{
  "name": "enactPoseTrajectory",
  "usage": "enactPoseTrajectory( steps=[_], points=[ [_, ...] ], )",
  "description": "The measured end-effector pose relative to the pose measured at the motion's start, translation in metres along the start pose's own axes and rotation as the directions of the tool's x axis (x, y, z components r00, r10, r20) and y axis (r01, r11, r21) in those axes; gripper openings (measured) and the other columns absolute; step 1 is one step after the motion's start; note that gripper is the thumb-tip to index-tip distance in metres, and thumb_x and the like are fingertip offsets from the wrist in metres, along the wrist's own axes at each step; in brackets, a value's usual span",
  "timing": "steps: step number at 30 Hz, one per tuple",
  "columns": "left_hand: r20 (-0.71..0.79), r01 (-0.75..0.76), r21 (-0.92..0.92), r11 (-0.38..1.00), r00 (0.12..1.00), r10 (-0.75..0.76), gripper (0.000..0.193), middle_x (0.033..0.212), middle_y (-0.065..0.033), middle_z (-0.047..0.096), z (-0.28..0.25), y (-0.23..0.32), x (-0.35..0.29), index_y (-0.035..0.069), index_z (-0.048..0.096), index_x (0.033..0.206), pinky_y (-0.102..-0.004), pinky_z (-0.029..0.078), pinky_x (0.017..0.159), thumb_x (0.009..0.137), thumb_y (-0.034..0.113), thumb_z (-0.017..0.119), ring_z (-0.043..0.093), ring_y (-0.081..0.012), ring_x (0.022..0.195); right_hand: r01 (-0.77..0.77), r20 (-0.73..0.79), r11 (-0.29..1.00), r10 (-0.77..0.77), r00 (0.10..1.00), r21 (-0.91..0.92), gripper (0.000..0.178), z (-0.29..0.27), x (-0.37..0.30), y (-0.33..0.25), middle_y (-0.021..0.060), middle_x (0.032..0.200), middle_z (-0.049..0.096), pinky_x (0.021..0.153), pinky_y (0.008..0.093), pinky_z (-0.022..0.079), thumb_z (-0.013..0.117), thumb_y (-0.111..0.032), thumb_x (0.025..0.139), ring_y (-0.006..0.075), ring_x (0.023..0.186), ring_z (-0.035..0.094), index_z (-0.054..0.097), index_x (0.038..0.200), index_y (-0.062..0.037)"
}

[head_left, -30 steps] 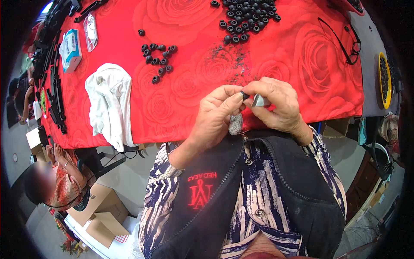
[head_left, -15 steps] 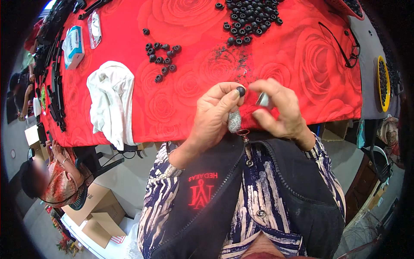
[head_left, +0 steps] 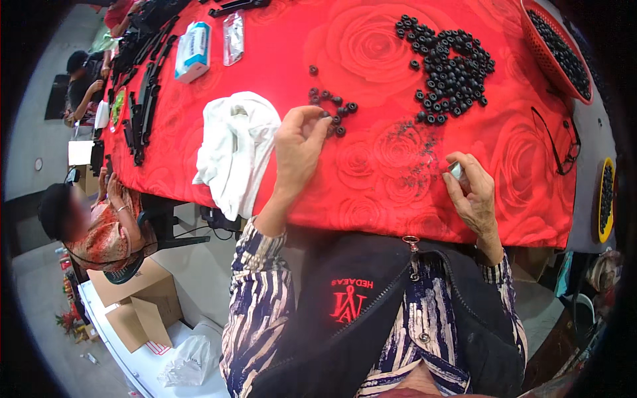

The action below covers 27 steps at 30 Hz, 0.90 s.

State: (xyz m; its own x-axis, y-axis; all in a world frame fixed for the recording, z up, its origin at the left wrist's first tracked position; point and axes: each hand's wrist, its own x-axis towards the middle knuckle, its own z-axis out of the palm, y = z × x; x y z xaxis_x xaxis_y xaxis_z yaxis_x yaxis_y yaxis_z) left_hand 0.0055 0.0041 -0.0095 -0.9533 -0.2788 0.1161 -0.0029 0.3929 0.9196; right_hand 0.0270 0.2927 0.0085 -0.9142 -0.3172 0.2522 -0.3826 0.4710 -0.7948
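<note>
My left hand (head_left: 300, 147) is over the small group of round black knob-like parts (head_left: 340, 131), its thumb and forefinger closed on one black knob (head_left: 324, 115). Farther right, my right hand (head_left: 476, 196) hovers above the table with its fingers curled round a small shiny metal piece (head_left: 455, 170), perhaps a blade; most of it is hidden. Black shavings (head_left: 415, 156) lie scattered on the red cloth between the two hands. A bigger pile of the same black parts (head_left: 458, 66) lies beyond them.
Left of my left hand lies a white cloth (head_left: 225, 142). Behind it are a tissue pack (head_left: 193, 53) and long black parts (head_left: 142, 106). Eyeglasses (head_left: 564, 156), a red basket (head_left: 541, 50) and a yellow tray (head_left: 605, 205) are at the right. A co-worker (head_left: 109, 225) sits at the left.
My left hand has moved left with the knob, away from my right hand to the small group. The right hand has lowered its fingers round the metal piece. The view has shifted.
</note>
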Motion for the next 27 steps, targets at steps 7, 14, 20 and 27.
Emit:
enactPoseTrajectory(
  steps=[7, 14, 20, 27],
  points=[
    [-0.044, -0.147, 0.215, 0.965, 0.986, 0.16, 0.026, 0.09, -0.0134, 0.058, -0.011, -0.008, 0.036, 0.0, 0.058, 0.101, -0.0329, 0.045, 0.07, 0.078, 0.01, 0.065, 0.056, -0.0243, 0.08, -0.018, 0.03, 1.0, 0.018, 0.999, -0.009, 0.026, -0.001, 0.0, -0.002, 0.0082, 0.073, 0.049, 0.051, 0.0273, 0.041, 0.062, 0.001, 0.076, 0.017, 0.057, 0.05, 0.054, 0.1, -0.0012],
    [0.032, -0.372, 0.478, 0.795, 0.913, 0.408, 0.025, 0.097, -0.0121, 0.059, 0.005, -0.031, 0.088, 0.006, 0.062, 0.099, -0.0382, 0.041, 0.083, 0.081, 0.024, 0.063, 0.052, -0.0287, 0.093, -0.025, 0.015, 1.0, 0.026, 1.0, -0.004, 0.024, 0.002, -0.002, -0.001, 0.0081, 0.072, 0.05, 0.052, 0.0273, 0.041, 0.063, 0.001, 0.076, 0.0168, 0.057, 0.051, 0.055, 0.099, -0.0014],
    [0.189, -0.452, 0.325, 0.831, 0.892, 0.411, 0.025, 0.09, -0.0081, 0.06, 0.017, -0.023, 0.075, 0.008, 0.065, 0.092, -0.0359, 0.042, 0.079, 0.08, 0.03, 0.063, 0.053, -0.0256, 0.09, -0.005, 0.001, 0.999, 0.005, 1.0, -0.036, 0.024, 0.004, 0.0, 0.001, 0.0085, 0.074, 0.053, 0.053, 0.0272, 0.042, 0.064, -0.001, 0.076, 0.0166, 0.058, 0.051, 0.056, 0.098, -0.0016],
    [0.284, -0.557, 0.312, 0.77, 0.828, 0.484, 0.049, 0.104, -0.0097, 0.054, 0.023, -0.02, 0.041, 0.011, 0.063, 0.1, -0.0407, 0.038, 0.086, 0.07, 0.049, 0.069, 0.047, -0.0273, 0.1, 0.044, -0.019, 0.994, -0.046, 0.999, -0.099, 0.023, 0.008, 0.0, 0.001, 0.0107, 0.075, 0.056, 0.055, 0.0303, 0.044, 0.064, -0.003, 0.076, 0.0222, 0.063, 0.057, 0.056, 0.098, -0.0019]
  ],
)
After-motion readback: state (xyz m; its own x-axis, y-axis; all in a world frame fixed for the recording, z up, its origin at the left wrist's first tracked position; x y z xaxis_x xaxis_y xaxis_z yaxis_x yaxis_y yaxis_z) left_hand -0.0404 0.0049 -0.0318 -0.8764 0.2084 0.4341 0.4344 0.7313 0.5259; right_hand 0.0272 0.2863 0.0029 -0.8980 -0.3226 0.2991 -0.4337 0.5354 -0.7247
